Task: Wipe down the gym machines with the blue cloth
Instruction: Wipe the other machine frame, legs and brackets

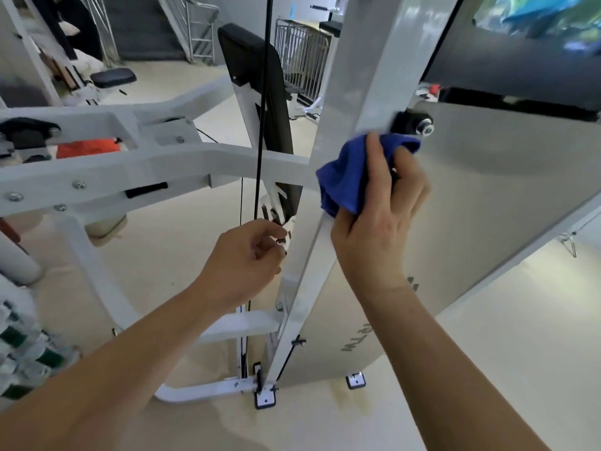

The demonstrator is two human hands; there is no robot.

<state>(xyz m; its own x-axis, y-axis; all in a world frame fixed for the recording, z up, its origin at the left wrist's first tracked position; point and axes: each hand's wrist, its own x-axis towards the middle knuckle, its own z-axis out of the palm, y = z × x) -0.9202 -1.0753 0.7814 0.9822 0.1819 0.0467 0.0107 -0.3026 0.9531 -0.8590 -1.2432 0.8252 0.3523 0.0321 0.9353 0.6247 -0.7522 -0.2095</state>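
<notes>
Blue cloth [341,177], a deep royal shade, soft and crumpled into a loose wad with folds hanging down on its left side. On my feed it sits high on the gym machine, pressed against the white upright post [354,92] right where that post meets the pale side panel [504,177]. The right hand [380,216] has it: one finger lies straight up across the front of the wad, while the other fingers [413,170] curl round its right edge and grasp it. Most of the cloth bulges out to the left of those fingers and under the palm, and a small corner pokes out above the fingertips. Just above and to the right of the fingertips is a black knob with a shiny bolt [413,122], very near the cloth's top edge.

The left hand [240,258] hangs lower and to the left, well apart from the cloth. Its fingers are curled in toward the palm, with the tips just beside the post's left edge – I cannot tell whether they pinch anything or touch the metal. A thin black cable [263,109] runs down from above and passes behind those fingers. Beyond the cable stands a black back pad [257,76]
</notes>
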